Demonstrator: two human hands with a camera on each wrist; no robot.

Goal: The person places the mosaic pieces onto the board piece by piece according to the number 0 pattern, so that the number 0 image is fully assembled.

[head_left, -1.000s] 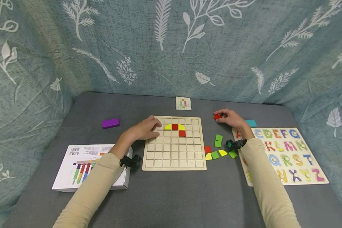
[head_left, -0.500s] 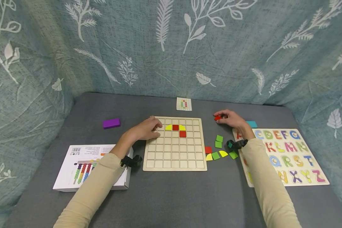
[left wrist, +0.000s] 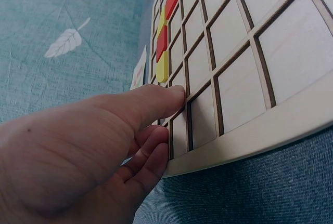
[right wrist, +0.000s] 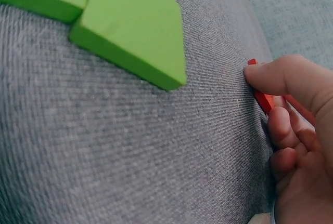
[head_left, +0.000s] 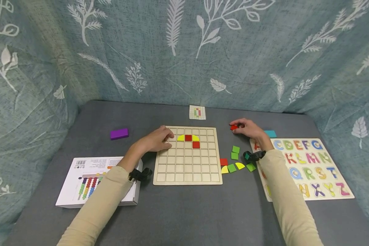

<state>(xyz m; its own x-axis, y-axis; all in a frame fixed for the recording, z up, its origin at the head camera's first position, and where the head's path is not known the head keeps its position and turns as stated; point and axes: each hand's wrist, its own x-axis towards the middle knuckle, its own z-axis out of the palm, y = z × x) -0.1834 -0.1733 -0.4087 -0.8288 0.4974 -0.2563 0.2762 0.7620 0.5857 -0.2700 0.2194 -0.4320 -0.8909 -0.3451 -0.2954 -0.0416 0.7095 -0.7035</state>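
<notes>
My right hand (head_left: 249,128) pinches small flat red wooden tile (head_left: 234,127) near grey worktop's (head_left: 184,212) far edge, right of square wooden grid board (head_left: 188,171). Light, stiff, thin; grip by side edges. My left hand (head_left: 156,139), fingers relaxed, rests on board's far-left corner.

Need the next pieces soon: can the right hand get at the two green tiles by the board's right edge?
Probably yes. The right hand grips a red tile just beyond the green tiles, with only bare cloth between; it would need to free its fingers first.
</notes>
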